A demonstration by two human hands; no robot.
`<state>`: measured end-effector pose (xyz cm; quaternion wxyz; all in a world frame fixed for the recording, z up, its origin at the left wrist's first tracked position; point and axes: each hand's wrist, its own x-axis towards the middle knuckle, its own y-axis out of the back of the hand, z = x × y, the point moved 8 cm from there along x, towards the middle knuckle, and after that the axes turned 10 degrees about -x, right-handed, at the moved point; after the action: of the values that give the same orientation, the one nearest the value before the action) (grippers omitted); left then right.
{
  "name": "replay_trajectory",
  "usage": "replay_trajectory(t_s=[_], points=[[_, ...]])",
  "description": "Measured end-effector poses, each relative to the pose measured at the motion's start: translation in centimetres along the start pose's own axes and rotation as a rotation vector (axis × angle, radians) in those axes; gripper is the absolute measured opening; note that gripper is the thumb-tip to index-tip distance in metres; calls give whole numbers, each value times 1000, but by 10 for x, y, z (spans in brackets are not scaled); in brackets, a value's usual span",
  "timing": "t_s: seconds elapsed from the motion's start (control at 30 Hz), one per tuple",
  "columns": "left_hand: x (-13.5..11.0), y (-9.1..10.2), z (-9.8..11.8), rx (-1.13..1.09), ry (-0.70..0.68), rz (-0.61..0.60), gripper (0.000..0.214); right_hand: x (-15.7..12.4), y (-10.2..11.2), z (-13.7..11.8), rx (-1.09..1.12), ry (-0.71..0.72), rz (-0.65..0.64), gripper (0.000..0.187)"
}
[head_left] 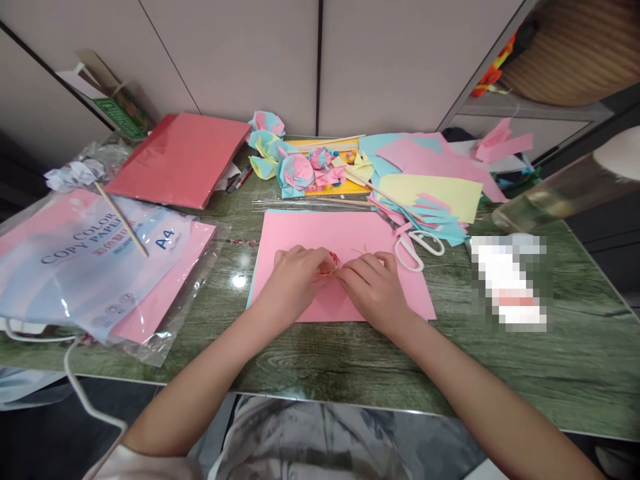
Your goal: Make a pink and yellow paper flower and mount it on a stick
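Note:
My left hand [296, 279] and my right hand [374, 285] meet above a sheet of pink paper [313, 230] on the table. Fingers of both are closed, pinching a small red and yellowish thin piece [335, 257] between them. Most of it is hidden by the fingers, so its kind does not show. A thin orange-tan strand [361, 250] sticks up by my right fingers. Beyond my right hand, scissors with white handles [409, 253] lie partly over the paper's upper right corner. Blue paper shows along the pink sheet's left edge.
Folded paper flowers [296, 171] lie at the back, beside cut pink, blue and yellow sheets [430, 190]. To the left are a red packet [183, 157] and a plastic-wrapped color paper pack [110, 247] with a stick flower on top. A clear bottle [545, 190] lies tilted at right.

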<state>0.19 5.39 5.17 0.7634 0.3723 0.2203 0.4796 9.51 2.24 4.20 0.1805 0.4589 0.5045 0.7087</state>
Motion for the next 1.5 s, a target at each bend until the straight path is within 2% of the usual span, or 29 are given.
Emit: replay_trajectory(t_s=[0.07,0.13,0.2,0.27,0.4,0.53,0.7,0.77,0.97,1.17,1.37,1.5], points=[[1,10,0,-96,-44,7,10,0,0,2,11,-9,2,14],[3,25,-3,-195,-86,89,22,0,1,6,18,-27,8,14],[4,31,-9,-285,-94,128,38,0,3,10,22,-53,18,13],[5,29,-15,-363,-75,114,51,0,5,14,26,-77,29,12],[6,10,-21,-480,-50,21,71,2,9,18,33,-92,49,12],[8,-2,-23,-544,-32,19,66,3,12,20,34,-119,62,11],[10,-7,-27,-465,-10,50,38,3,14,18,7,-98,71,11],[10,-7,-28,-433,-2,52,33,3,14,17,-11,-82,71,11],[11,4,-31,-445,0,95,28,4,21,21,-56,-86,87,11],[14,17,-36,-496,-31,149,27,5,31,40,-107,-94,113,7],[15,28,-40,-566,-40,202,29,0,57,56,-153,-71,273,6],[14,29,-37,-636,-49,167,30,-4,66,62,-175,-106,352,6]])
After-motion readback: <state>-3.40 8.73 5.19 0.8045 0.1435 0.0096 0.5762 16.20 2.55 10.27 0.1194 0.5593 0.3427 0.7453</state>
